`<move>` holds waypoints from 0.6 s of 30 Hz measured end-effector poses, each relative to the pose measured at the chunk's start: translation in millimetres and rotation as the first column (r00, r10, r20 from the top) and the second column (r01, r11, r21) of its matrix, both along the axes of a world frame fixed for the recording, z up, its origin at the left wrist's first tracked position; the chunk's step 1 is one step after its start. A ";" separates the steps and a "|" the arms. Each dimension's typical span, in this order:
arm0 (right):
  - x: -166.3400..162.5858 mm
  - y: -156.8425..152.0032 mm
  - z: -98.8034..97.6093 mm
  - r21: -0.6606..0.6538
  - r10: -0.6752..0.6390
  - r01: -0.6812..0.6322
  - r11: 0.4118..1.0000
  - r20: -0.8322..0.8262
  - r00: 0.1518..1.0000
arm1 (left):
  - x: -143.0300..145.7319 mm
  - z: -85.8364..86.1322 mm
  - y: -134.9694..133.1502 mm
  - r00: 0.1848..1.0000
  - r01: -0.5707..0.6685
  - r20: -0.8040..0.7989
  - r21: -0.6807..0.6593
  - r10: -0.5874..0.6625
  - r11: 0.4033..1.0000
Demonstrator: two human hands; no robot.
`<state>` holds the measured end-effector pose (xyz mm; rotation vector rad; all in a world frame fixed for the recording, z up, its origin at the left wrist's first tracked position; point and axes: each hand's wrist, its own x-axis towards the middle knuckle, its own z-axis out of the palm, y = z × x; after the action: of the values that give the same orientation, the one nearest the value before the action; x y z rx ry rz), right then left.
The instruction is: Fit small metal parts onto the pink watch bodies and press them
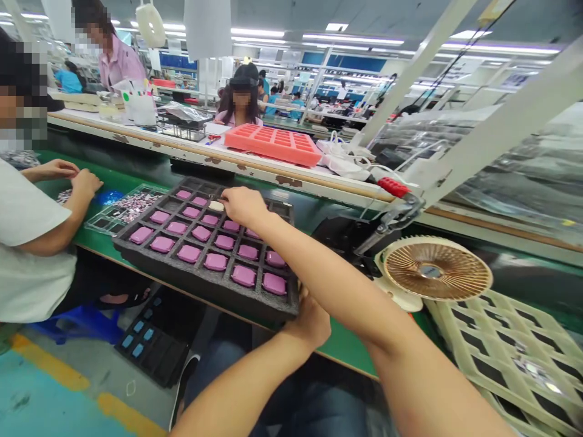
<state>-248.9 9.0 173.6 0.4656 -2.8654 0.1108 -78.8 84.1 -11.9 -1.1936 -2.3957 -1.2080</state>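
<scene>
A black foam tray (150,258) with square compartments lies tilted across the near edge of the green bench, partly overhanging it. Most visible compartments hold a pink-purple, rounded-square piece (215,261). My left hand (312,318) is wrapped round the tray's near right corner, its fingertips hidden behind the wall. My right hand (246,206) reaches over the far part of the tray with curled fingers. Its fingertips pinch at the edge of a cream-coloured piece (216,206) in a far compartment; whether that piece is lifted I cannot tell. My right forearm covers some right-hand compartments.
Left of me, a co-worker's hands (82,179) work beside a clear tray of small parts (136,203). A beige fan (430,270), a red-handled clamp (394,188) and cream trays (510,346) stand right. A coral foam tray (273,145) sits on the shelf; a dark tray (155,340) lies below.
</scene>
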 end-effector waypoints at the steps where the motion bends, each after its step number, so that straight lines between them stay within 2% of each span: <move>1: 17.7 19.3 9.1 -0.022 -0.015 0.013 1.000 -0.102 0.995 | 0.9 -1.4 1.1 1.000 -0.021 -0.002 -0.014 0.020 1.000; 2: 36.8 43.4 21.1 -0.052 -0.036 0.025 0.998 -0.229 0.973 | 2.2 -2.6 1.9 0.999 -0.042 -0.006 -0.026 0.041 0.999; 4: 74.6 101.0 50.6 -0.112 -0.091 0.040 0.993 -0.495 0.864 | 4.9 -4.7 2.5 0.998 -0.065 -0.019 -0.043 0.065 0.997; 6: 103.7 161.1 80.7 -0.143 -0.154 0.080 0.986 -0.645 0.749 | 6.1 -6.4 2.6 0.997 -0.068 -0.039 -0.049 0.066 0.996; 8: 117.8 211.7 102.7 -0.158 -0.232 0.170 0.973 -0.664 0.711 | 5.8 -7.1 3.1 0.996 -0.068 -0.069 -0.056 0.064 0.996; 10: 116.8 243.3 114.0 -0.168 -0.358 0.320 0.933 -0.543 0.760 | 6.1 -6.3 3.1 0.992 -0.080 -0.107 -0.067 0.072 0.995; 12: 108.3 252.9 117.7 -0.168 -0.482 0.452 0.876 -0.310 0.820 | 9.7 -4.7 0.5 0.985 -0.110 -0.144 -0.082 0.098 0.991; 14: 103.7 246.5 117.1 -0.202 -0.503 0.476 0.856 -0.110 0.857 | 18.3 -4.2 -6.8 0.974 -0.161 -0.174 -0.097 0.142 0.982; 15: 105.8 240.7 115.1 -0.243 -0.470 0.438 0.865 -0.093 0.878 | 24.4 -5.1 -12.2 0.968 -0.189 -0.186 -0.104 0.167 0.976; 16: 111.7 234.8 111.5 -0.295 -0.425 0.370 0.881 -0.145 0.894 | 31.1 -6.7 -18.5 0.962 -0.216 -0.196 -0.112 0.191 0.970; 18: 134.8 226.0 97.4 -0.370 -0.338 0.190 0.909 -0.388 0.858 | 44.7 -12.4 -31.4 0.951 -0.255 -0.213 -0.125 0.225 0.959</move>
<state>-114.1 235.0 270.9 0.0120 -2.3640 0.3638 -34.1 52.7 -24.3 -0.9715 -2.4296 -0.8077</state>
